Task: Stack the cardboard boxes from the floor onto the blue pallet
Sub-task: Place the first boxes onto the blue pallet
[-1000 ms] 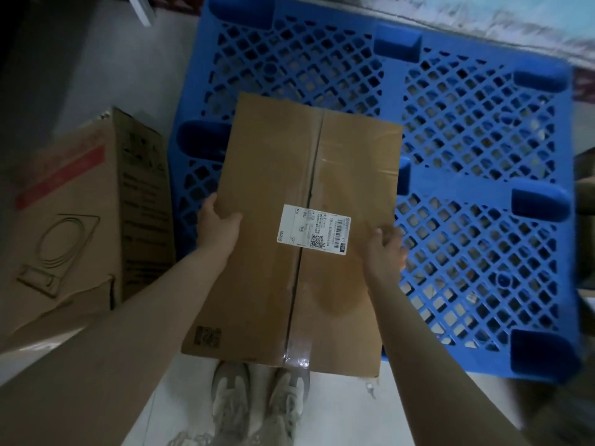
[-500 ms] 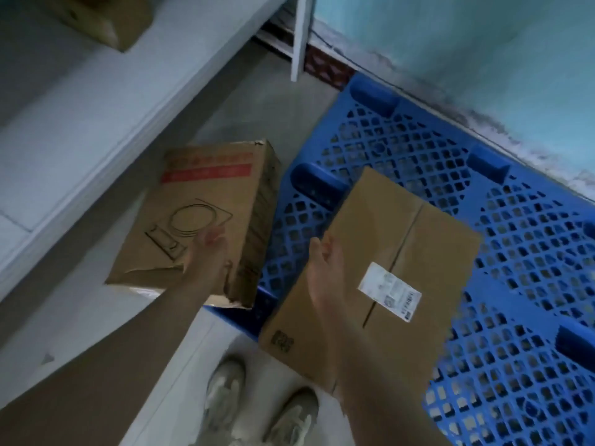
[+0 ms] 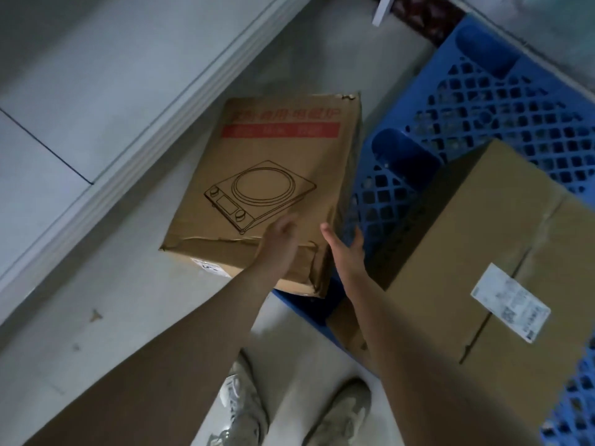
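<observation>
A worn cardboard box (image 3: 270,175) with a red stripe and a line drawing of a cooktop stands on the floor, leaning against the left edge of the blue pallet (image 3: 483,101). My left hand (image 3: 278,243) rests over its near face, fingers apart. My right hand (image 3: 344,249) is open beside the box's right edge, between it and the pallet. A plain brown box (image 3: 467,262) with a white shipping label lies on the pallet at the right, with neither hand on it.
A white ledge or shelf edge (image 3: 138,133) runs diagonally along the left. My two shoes (image 3: 289,420) stand on the pale floor at the bottom. A white post foot (image 3: 383,11) stands at the top near the wall.
Both hands have let go of the plain labelled box, which now lies on the pallet. They have moved left to the cooktop box, and my view has turned that way.
</observation>
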`<action>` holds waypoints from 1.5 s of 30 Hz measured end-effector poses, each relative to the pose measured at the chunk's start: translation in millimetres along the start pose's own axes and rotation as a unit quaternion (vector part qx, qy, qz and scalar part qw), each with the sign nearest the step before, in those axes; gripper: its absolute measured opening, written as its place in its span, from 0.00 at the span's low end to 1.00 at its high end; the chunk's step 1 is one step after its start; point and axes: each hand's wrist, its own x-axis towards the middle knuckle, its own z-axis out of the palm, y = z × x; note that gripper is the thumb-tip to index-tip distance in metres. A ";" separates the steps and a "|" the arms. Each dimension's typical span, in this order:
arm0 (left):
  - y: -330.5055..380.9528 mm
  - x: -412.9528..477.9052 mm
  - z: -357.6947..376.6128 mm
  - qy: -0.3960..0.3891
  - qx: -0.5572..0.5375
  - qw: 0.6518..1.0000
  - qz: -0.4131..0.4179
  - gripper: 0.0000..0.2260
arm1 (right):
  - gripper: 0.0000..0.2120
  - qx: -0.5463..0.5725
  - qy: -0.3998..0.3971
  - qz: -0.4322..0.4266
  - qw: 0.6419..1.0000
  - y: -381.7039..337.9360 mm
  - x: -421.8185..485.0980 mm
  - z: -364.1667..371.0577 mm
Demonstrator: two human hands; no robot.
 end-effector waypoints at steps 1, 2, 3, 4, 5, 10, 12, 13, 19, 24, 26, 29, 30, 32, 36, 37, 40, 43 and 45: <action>-2.8 4.3 -4.7 0.006 -0.003 1.000 0.005 0.18 | 0.50 0.020 -0.010 0.024 0.999 2.9 4.0 4.0; -5.0 8.2 -10.7 0.014 -0.005 1.000 0.001 0.18 | 0.53 0.040 -0.022 0.042 0.998 4.9 7.0 8.1; -7.3 11.6 -16.7 0.021 -0.004 1.000 -0.005 0.18 | 0.55 0.054 -0.036 0.054 0.996 6.8 9.3 11.6; -10.0 15.1 -22.1 0.027 -0.004 1.000 -0.010 0.18 | 0.58 0.057 -0.048 0.060 0.995 8.1 10.8 14.2; -12.1 18.2 -26.7 0.031 -0.002 0.999 -0.013 0.18 | 0.60 0.057 -0.061 0.063 0.995 9.3 11.7 15.6; -10.3 23.7 -37.1 0.035 -0.001 0.999 -0.028 0.17 | 0.68 0.100 -0.141 0.090 0.981 13.3 13.6 19.9; -8.7 23.7 -37.3 0.036 -0.005 0.999 -0.039 0.18 | 0.68 0.103 -0.131 0.099 0.981 14.1 12.6 20.6; -8.5 23.4 -37.2 0.036 -0.001 0.998 -0.044 0.18 | 0.64 0.106 -0.117 0.096 0.983 15.4 11.9 20.1; -16.1 16.3 -38.2 0.044 0.010 0.997 -0.061 0.18 | 0.50 0.099 -0.079 0.077 0.989 16.9 0.2 16.3; -18.7 13.9 -47.6 0.098 0.035 0.991 -0.080 0.13 | 0.49 0.001 -0.003 0.024 1.000 -14.8 -16.7 7.6; -22.1 4.5 -49.7 0.107 0.036 0.987 -0.115 0.13 | 0.47 -0.020 0.044 -0.006 0.999 -28.8 -25.7 -1.5; -25.2 -19.7 -45.2 0.125 0.037 0.982 -0.133 0.15 | 0.47 -0.042 0.058 -0.037 0.997 -48.8 -50.3 -17.7; -23.0 -28.9 -42.8 0.127 0.029 0.983 -0.131 0.14 | 0.48 -0.048 0.056 -0.046 0.996 -55.0 -60.4 -25.0; -13.5 -44.9 -40.9 0.118 0.030 0.986 -0.118 0.15 | 0.49 -0.038 0.047 -0.061 0.996 -67.0 -80.0 -46.8; 18.3 -66.9 -47.9 0.166 0.135 0.974 -0.075 0.18 | 0.45 0.041 -0.005 -0.041 0.998 -89.5 -105.7 -119.1; 29.0 -72.0 -48.4 0.195 0.176 0.962 -0.071 0.21 | 0.45 0.069 -0.031 -0.033 0.997 -93.8 -109.9 -141.4; 65.5 -89.5 -38.0 0.252 0.216 0.943 -0.037 0.29 | 0.46 0.144 -0.117 -0.036 0.982 -98.0 -120.0 -211.5; 96.6 -101.5 -9.7 0.232 0.176 0.956 -0.029 0.35 | 0.39 0.152 -0.132 -0.058 0.978 -88.6 -130.8 -278.7; 114.8 -107.1 16.2 0.208 0.163 0.964 -0.028 0.36 | 0.39 0.149 -0.120 -0.051 0.980 -75.6 -137.9 -319.2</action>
